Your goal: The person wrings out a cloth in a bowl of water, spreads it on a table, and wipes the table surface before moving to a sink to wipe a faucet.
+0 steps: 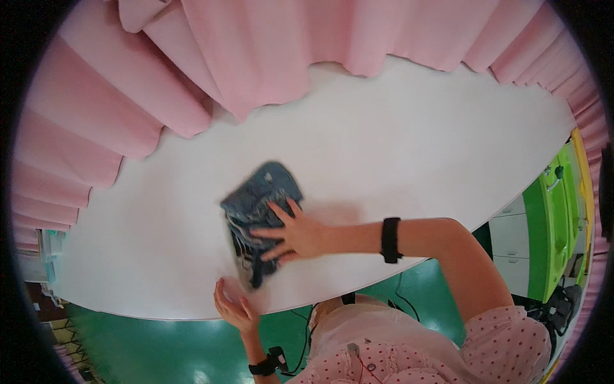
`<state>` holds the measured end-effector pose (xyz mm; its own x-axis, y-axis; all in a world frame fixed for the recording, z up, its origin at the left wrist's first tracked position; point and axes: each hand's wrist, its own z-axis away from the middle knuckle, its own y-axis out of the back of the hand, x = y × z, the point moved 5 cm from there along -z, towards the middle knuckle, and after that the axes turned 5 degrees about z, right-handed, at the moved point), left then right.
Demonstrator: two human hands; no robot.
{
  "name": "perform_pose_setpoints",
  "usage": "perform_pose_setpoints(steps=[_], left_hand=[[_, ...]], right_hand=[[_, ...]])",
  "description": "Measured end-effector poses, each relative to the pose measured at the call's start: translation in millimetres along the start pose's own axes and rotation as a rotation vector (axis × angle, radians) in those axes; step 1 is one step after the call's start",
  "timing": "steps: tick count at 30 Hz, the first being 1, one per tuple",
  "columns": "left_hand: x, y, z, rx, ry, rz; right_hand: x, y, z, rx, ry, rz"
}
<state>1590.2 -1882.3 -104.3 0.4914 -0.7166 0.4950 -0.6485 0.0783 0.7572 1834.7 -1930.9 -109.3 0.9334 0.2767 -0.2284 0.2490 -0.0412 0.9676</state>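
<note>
A dark blue, roughly rectangular bundle lies aslant on the white table. It looks like folded denim, though blur hides its exact kind. Pale streaks run down its left side, and its lower left part looks greyish and shiny. My right hand rests palm down across the bundle's right side, fingers spread wide. Beside the table's near edge, just below the bundle's lower end, my left hand is raised with fingers loosely bent and apart. Nothing shows in it.
Pink curtains hang around the far and left sides of the white table. A bright green unit with white drawers stands at the right. Dark cables run below the near edge, above a green floor.
</note>
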Motion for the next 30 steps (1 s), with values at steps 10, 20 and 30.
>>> perform_pose_setpoints(steps=[10,20,30], left_hand=[[14.7,-2.8,2.3,-0.111,0.050,0.043],[106.4,-46.5,44.7,0.067,0.144,-0.146],[189.3,-61.7,120.9,0.060,0.216,-0.217]], right_hand=[[191.6,60.2,95.0,0.128,-0.816,0.298],[199.7,84.1,397.9,0.115,-1.395,0.363],[165.4,94.7,605.7,0.089,-1.587,0.305]])
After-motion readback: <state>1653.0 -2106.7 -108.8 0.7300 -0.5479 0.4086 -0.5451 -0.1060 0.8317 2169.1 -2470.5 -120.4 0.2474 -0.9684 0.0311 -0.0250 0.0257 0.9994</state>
